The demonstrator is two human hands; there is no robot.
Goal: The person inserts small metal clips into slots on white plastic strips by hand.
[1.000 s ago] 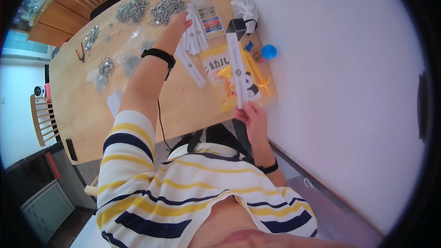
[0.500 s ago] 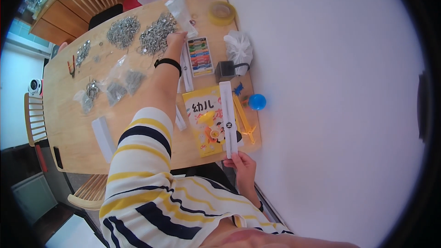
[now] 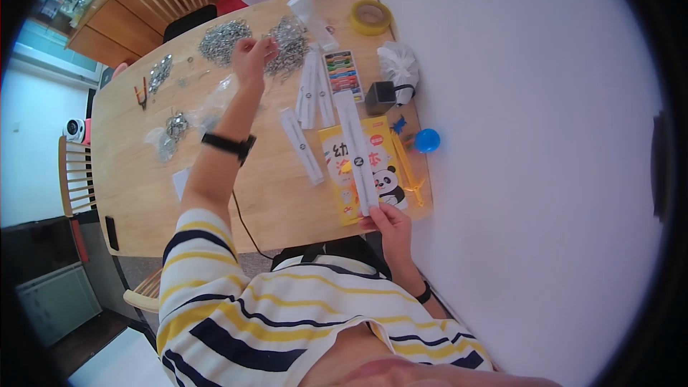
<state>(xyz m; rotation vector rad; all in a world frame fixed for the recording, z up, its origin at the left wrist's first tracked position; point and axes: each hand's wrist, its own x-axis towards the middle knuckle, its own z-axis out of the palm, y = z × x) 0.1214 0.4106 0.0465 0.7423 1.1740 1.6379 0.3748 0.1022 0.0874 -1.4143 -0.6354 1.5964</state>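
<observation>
My left hand (image 3: 254, 61) is stretched far over the table, between two heaps of small silvery metal key rings with clasps: the left heap (image 3: 223, 37) and the right heap (image 3: 288, 54). Its fingers are curled together, and anything in them is too small to make out. Down at the near right, my right hand (image 3: 390, 228) grips the lower end of a long, narrow white box (image 3: 356, 158) with a dark round mark. This box slants over a yellow colouring book (image 3: 390, 150) with a panda on it.
More long white boxes (image 3: 304, 149) lie left of the book. Behind it stand an open crayon set (image 3: 342, 72), a black cube (image 3: 379, 98), a white plastic bag (image 3: 399, 68) and a tape roll (image 3: 370, 17). A blue ball (image 3: 428, 141) sits by the right edge; red-handled pliers (image 3: 142, 93) lie left.
My left hand has moved left from beside the right heap to between the two heaps. My right hand still holds the white box. The whole view has shifted slightly.
</observation>
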